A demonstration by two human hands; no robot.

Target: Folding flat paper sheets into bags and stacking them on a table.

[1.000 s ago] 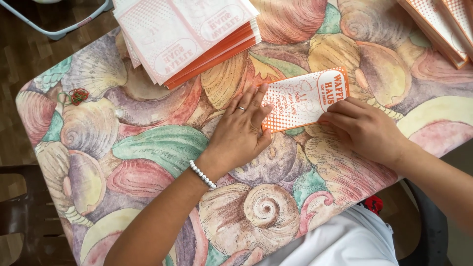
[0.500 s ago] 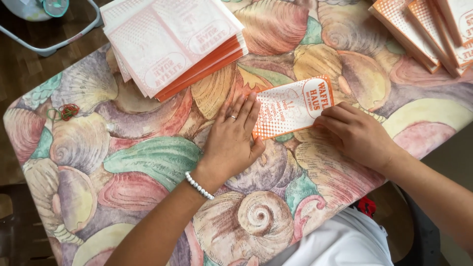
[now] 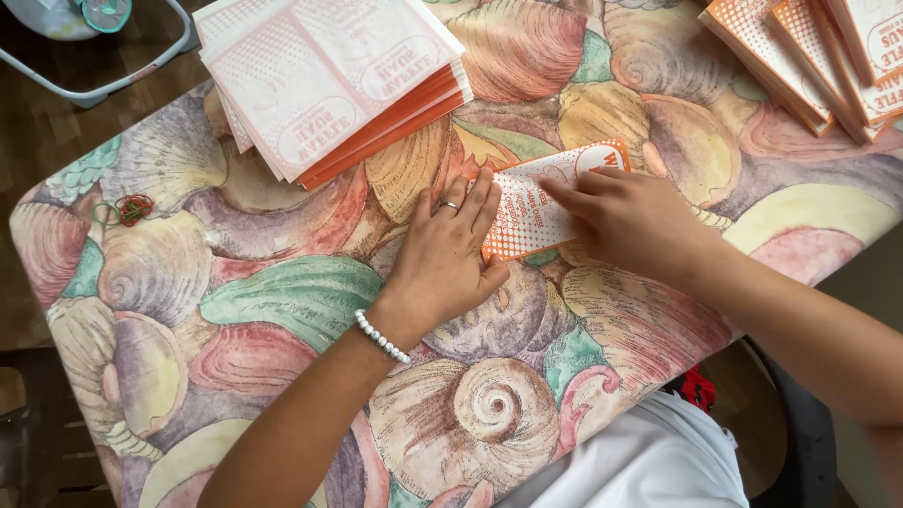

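Note:
A small orange-and-white folded paper sleeve (image 3: 536, 212) lies flat on a table covered with a seashell-patterned cloth (image 3: 282, 301). My left hand (image 3: 451, 254), with a ring and a white bead bracelet, presses its fingertips on the sleeve's left edge. My right hand (image 3: 630, 221) lies over the sleeve's right half, fingers flat and pointing left across it. Both hands press the paper down; neither lifts it.
A thick stack of flat orange-and-white paper sheets (image 3: 329, 80) sits at the upper left. Another pile of folded orange sleeves (image 3: 809, 52) is at the top right corner. Rubber bands (image 3: 127, 209) lie near the left edge. A chair frame (image 3: 103, 85) stands beyond the table.
My right hand has slid left over the sleeve, covering more of it. The left hand stays pressed on the left edge. The view has shifted slightly.

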